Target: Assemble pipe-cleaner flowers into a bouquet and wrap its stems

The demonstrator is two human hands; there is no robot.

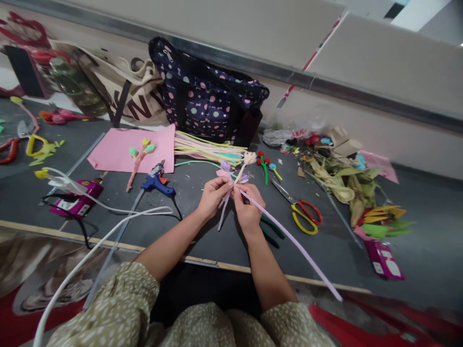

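Observation:
Both my hands meet over the middle of the grey table, fingertips pinched close together. My left hand (216, 196) and my right hand (249, 208) are closed on a lilac pipe cleaner (291, 234), whose long free end slants down to the right past the table edge. A cream pipe-cleaner flower (249, 158) and a lilac one (225, 166) stick up above my fingers; how they join is hidden. Green-handled pliers (271, 230) lie partly under my right hand. Scissors with red and yellow handles (303, 212) lie to its right.
A blue glue gun (158, 182) rests near pink paper (104, 154), left of my hands. Behind lie loose pipe cleaners (202, 147) and a dark patterned bag (206, 96). Dried husks (333, 178) are at right. A white cable (87, 258) crosses the left side by a purple power strip (77, 198).

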